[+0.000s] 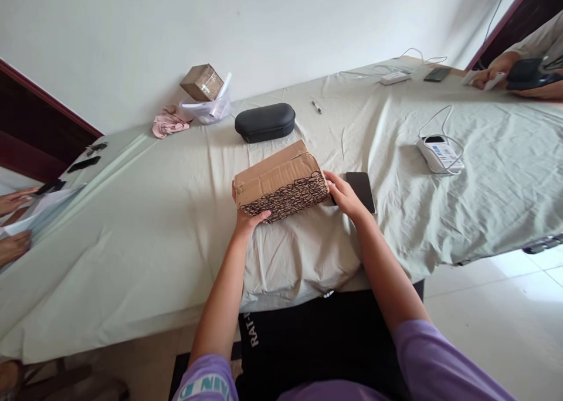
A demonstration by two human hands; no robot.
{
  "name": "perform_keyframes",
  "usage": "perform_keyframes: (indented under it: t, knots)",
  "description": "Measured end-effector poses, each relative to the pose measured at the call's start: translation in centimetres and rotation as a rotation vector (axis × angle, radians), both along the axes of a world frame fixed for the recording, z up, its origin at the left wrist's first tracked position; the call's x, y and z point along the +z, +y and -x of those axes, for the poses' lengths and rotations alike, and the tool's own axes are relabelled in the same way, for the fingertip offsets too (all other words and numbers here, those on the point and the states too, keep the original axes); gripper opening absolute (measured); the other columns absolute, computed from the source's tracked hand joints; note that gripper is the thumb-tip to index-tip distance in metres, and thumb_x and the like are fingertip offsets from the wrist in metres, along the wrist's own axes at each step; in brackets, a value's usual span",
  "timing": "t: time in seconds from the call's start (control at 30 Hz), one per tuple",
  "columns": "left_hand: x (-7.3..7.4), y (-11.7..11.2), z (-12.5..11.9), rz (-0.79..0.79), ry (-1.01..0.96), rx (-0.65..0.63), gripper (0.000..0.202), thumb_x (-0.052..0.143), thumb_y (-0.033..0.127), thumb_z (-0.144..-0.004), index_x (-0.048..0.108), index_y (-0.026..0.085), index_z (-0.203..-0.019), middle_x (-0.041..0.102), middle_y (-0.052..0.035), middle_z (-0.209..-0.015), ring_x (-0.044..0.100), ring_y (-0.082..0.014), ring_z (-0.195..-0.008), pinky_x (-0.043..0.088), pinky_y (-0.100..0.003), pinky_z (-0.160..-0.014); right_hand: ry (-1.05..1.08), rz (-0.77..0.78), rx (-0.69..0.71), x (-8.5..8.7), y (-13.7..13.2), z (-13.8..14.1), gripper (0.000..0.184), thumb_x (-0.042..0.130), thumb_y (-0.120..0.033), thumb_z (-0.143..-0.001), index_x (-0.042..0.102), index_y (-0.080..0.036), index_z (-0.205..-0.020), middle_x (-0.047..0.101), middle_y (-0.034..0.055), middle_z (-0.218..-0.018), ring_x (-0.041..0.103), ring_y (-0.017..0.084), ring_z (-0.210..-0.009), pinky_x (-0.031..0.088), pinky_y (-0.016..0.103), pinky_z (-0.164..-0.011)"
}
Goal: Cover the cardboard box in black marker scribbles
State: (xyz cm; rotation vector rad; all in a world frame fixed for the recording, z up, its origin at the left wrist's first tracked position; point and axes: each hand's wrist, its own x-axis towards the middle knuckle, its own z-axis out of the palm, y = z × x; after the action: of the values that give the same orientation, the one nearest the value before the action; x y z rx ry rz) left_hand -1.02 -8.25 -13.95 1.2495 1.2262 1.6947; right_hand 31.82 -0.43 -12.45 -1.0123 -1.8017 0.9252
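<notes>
While both bare hands support the rectangular brown cardboard box with a dark looped pattern on its near side point(281, 181), the box sits at the front middle of the table covered in pale grey-green cloth point(153, 213). Its long axis is angled, right end farther from the wearer. Whether its underside touches the cloth cannot be determined.

Left hand point(250, 219): holds the left end, thumb along the patterned side; the other fingers are mostly hidden. Right hand point(345, 197): fingers curved against the right end. A black flat smartphone point(361, 191) lies just beside this hand; contact cannot be confirmed.

Behind the box rests a black oblong hard case with rounded ends point(265, 122), apart from both hands.

Status, as judged from this view: the two-handed grip is established; release is not yet done. No opening into the box is visible, and any contents remain unverified.
</notes>
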Motion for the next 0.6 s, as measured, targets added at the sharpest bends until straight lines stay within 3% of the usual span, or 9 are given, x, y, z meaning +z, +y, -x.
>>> perform_keyframes:
  t: [0.13,0.23,0.33,0.4,0.47,0.53,0.6]
  knots:
    - [-0.7,0.3,0.0,0.009,-0.018,-0.054,0.161,0.105,0.07,-0.044,0.016,0.041,-0.176,0.047,-0.011,-0.174,0.042,-0.0396,-0.165,0.03,-0.058,-0.14,0.227,0.079,0.248,0.8,-0.9,0.1,0.123,0.057,-0.099,-0.084,0.019,-0.03,-0.179,0.047,0.0149,-0.176,0.045,0.04,-0.162,0.034,0.063,-0.133]
    - [-1.2,0.2,-0.4,0.053,-0.044,-0.136,0.162,0.103,0.072,-0.045,0.013,0.044,-0.176,0.044,-0.01,-0.177,0.039,-0.0404,-0.166,0.031,-0.062,-0.139,0.301,0.025,0.331,1.3,-1.3,0.8,0.159,0.079,-0.095,-0.068,-0.014,-0.032,-0.179,0.024,0.0135,-0.186,0.026,0.038,-0.172,0.021,0.059,-0.14]
    - [-1.5,0.1,-0.8,0.065,-0.045,-0.205,0.168,0.105,0.067,-0.048,0.0,0.043,-0.177,0.037,-0.0119,-0.18,0.036,-0.0397,-0.168,0.028,-0.061,-0.14,0.317,-0.031,0.29,2.0,-1.7,1.6,0.168,0.092,-0.081,-0.069,-0.029,-0.031,-0.174,0.018,0.0145,-0.187,0.02,0.036,-0.174,0.015,0.056,-0.141]
    - [-1.3,0.2,-0.5,0.056,-0.034,-0.213,0.17,0.105,0.065,-0.05,-0.009,0.046,-0.175,0.034,-0.013,-0.182,0.034,-0.0393,-0.169,0.03,-0.061,-0.138,0.326,-0.078,0.241,2.8,-1.9,1.9,0.168,0.091,-0.08,-0.07,-0.033,-0.031,-0.172,0.022,0.0161,-0.186,0.023,0.038,-0.172,0.017,0.058,-0.141]
    - [-0.3,0.3,0.3,0.032,-0.024,-0.177,0.171,0.105,0.067,-0.049,-0.01,0.051,-0.174,0.031,-0.0125,-0.183,0.03,-0.0394,-0.171,0.036,-0.062,-0.134,0.285,-0.148,0.158,3.7,-2.2,1.8,0.168,0.088,-0.085,-0.07,-0.037,-0.033,-0.17,0.024,0.016,-0.184,0.027,0.041,-0.171,0.023,0.064,-0.139]
    - [1.7,0.4,1.5,0.029,-0.031,-0.136,0.16,0.102,0.073,-0.049,0.003,0.054,-0.174,0.031,-0.011,-0.183,0.029,-0.0401,-0.17,0.044,-0.062,-0.129,0.195,-0.229,0.064,4.8,-2.6,1.5,0.165,0.085,-0.087,-0.071,-0.038,-0.037,-0.169,0.021,0.0149,-0.184,0.028,0.043,-0.169,0.032,0.068,-0.134]
    - [4.6,0.3,2.4,0.129,-0.048,-0.191,0.128,0.089,0.081,-0.066,0.024,0.05,-0.172,0.045,-0.0111,-0.176,0.045,-0.0417,-0.162,0.052,-0.063,-0.122,0.113,-0.332,0.006,5.7,-3.3,1.4,0.161,0.086,-0.083,-0.074,-0.036,-0.04,-0.169,0.017,0.0142,-0.184,0.026,0.044,-0.169,0.04,0.069,-0.13]
